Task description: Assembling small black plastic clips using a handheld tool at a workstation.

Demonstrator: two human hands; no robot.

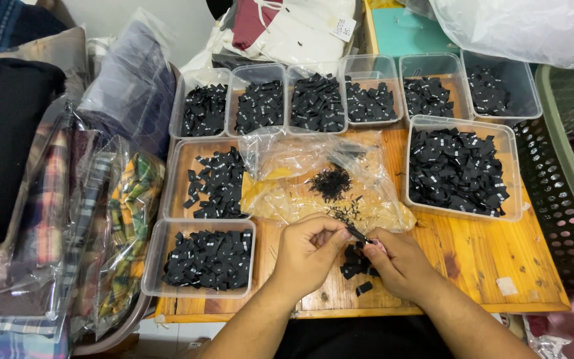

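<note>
Together, left hand [310,256] and right hand [396,262] pinch a black tag [356,233].

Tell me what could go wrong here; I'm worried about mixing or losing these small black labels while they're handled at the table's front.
1. The loose label lies near the wooden table's front edge and could slide off.
2. The small pile of labels between the left hand and right hand is uncontained, so a nudge may scatter it.
3. The crumpled plastic bag overlaps a nearby tray; its black bits might spill among sorted labels.
</note>
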